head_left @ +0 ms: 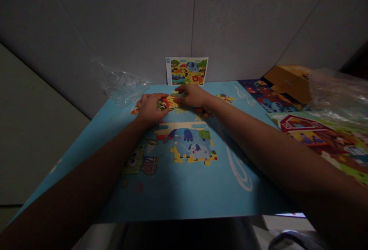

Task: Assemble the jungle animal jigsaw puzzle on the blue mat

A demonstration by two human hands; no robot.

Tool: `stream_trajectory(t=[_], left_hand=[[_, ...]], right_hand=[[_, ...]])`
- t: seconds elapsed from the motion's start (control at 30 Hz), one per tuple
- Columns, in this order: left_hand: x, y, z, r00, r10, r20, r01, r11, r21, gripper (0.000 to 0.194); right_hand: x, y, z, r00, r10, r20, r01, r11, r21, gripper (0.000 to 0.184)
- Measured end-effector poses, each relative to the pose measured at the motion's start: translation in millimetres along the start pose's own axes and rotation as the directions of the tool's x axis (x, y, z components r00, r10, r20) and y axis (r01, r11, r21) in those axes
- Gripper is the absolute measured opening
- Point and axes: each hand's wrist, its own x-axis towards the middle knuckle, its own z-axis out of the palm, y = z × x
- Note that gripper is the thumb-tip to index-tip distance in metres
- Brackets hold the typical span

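Bare forearms (pixel 253 135) reach in from both lower corners over a light-blue desk (pixel 184 200) printed with white swirls and a yellow cartoon figure (pixel 135 162). Between the hands, at the far part of the desk, lie the yellow, red and green cardboard puzzle pieces (pixel 171 102). The left hand (pixel 151 108) rests at their left side, thumb and forefinger spread around the edge; whether it grips them, I cannot tell. The right hand (pixel 193 96) is at their right, thumb and forefinger apart, a narrow gap between.

Nearer the camera than both hands sits a joined puzzle section (pixel 191 144) showing two blue elephants. Another yellow piece (pixel 225 98) lies just beyond the right wrist. A white-bordered animal picture card (pixel 186 71) leans upright against the grey wall (pixel 115 20), behind the hands. Crumpled clear plastic (pixel 125 89) lies at far left; at right are an orange-brown box (pixel 287 83), more clear plastic (pixel 339 95) and a farm picture with a red barn (pixel 324 137).
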Motion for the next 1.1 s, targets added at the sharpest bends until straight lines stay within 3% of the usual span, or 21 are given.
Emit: stream_trajectory(t=[0.1, 0.2, 0.4, 0.5, 0.6, 0.73, 0.9, 1.0, 1.1], left_hand=[[-2, 1, 1.0, 0.998, 0.063, -0.014, -0.064, 0.998, -0.016, 0.063], [-3, 2, 1.0, 0.995, 0.099, -0.014, -0.099, 0.995, -0.023, 0.068], [-4, 5, -0.6, 0.989, 0.144, -0.022, -0.144, 0.989, -0.012, 0.069], [-5, 6, -1.2, 0.985, 0.169, -0.036, -0.169, 0.986, 0.001, 0.066], [-5, 7, -2.0, 0.987, 0.156, -0.029, -0.156, 0.988, 0.012, 0.068], [-5, 6, -3.1, 0.990, 0.139, -0.020, -0.139, 0.990, 0.014, 0.072], [-4, 7, -3.9, 0.990, 0.137, -0.041, -0.137, 0.991, 0.001, 0.069], [-5, 9, -6.5, 0.989, 0.109, -0.096, -0.111, 0.994, -0.016, 0.065], [-5, 11, -9.0, 0.986, 0.096, -0.134, -0.099, 0.995, -0.015, 0.064]], right_hand=[[0, -4, 8, 0.998, -0.018, 0.060, 0.019, 1.000, -0.013, 0.052], [0, -5, 8, 1.000, 0.005, 0.029, -0.005, 1.000, -0.009, 0.047], [-2, -3, -5, 0.995, 0.098, 0.033, -0.102, 0.985, 0.142, 0.019], [-2, -2, -10, 0.991, 0.132, 0.014, -0.133, 0.981, 0.142, 0.015], [0, 2, -19, 0.979, 0.198, -0.055, -0.192, 0.976, 0.101, 0.018], [0, 18, -33, 0.916, 0.352, -0.192, -0.347, 0.936, 0.063, 0.028], [-6, 33, -29, 0.887, 0.418, -0.195, -0.450, 0.879, -0.159, 0.037], [-6, 22, -20, 0.910, 0.322, -0.262, -0.371, 0.913, -0.168, 0.033], [-2, 2, -16, 0.975, 0.130, -0.180, -0.107, 0.986, 0.131, 0.029]])
